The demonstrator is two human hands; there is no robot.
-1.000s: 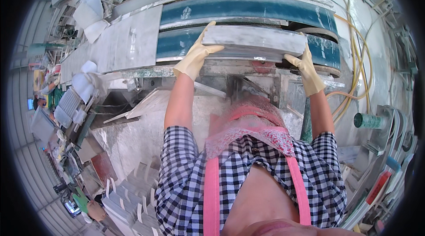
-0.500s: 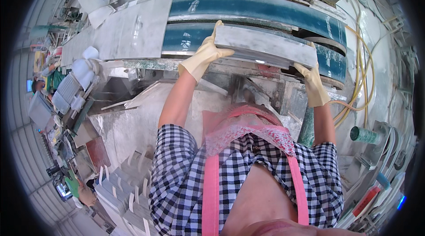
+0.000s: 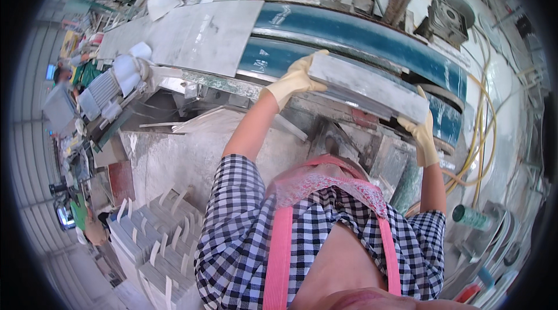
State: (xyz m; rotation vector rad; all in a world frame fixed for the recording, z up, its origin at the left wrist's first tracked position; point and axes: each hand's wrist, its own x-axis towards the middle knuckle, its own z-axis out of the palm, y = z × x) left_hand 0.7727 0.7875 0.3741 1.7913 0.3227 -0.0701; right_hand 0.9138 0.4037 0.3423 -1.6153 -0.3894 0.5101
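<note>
Blue belts [image 3: 360, 31] bear illegible marks [image 3: 260, 61] near the slab [image 3: 367, 82] both hands [image 3: 295, 79] [image 3: 420, 131] grip.

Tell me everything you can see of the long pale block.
The long pale block is straight-edged and white-grey with cloudy mottling, stone-like in look. Its broad upper face shows, along with a darker near side. The cream-gloved left grip holds its left end, the right grip its right. It slants across the picture, right end lower, over the near blue belt; whether it rests there can't be told.
</note>
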